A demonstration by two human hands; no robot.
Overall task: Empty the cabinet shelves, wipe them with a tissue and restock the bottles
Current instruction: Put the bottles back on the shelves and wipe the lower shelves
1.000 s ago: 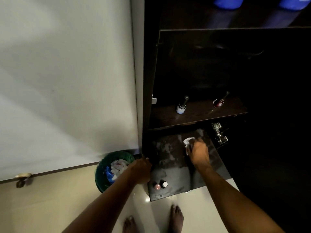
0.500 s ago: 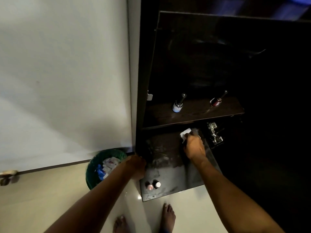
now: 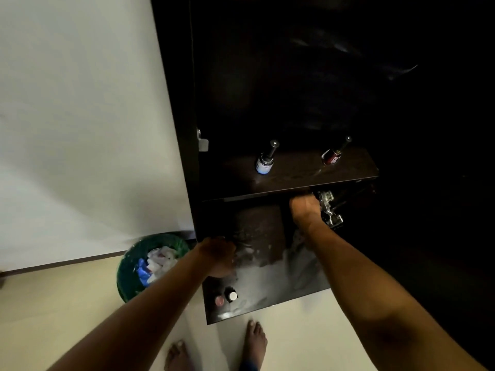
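Dimly lit, a glossy dark wood cabinet (image 3: 267, 76) stood against a plain white wall (image 3: 80, 103) on a smooth cream floor (image 3: 67, 303). A white bottle (image 3: 264, 163) and a red bottle (image 3: 332, 158), both long-capped, stood well apart on the upper shelf (image 3: 294, 176). A pink-topped bottle (image 3: 219, 300) and a white-topped bottle (image 3: 232, 295) stood just beside each other at the front left of the dusty, smeared lower shelf (image 3: 267, 277). The left hand (image 3: 217, 257) lay curled at the cabinet's side, its grip unclear. The right hand (image 3: 305, 210) reached to the back of the lower shelf, its fingers hidden.

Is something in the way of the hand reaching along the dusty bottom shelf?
Nothing visible blocks the right hand on the dark dusty bottom shelf. The two small bottles stand apart at its front left corner. A shiny metal hinge sits close on the hand's right.
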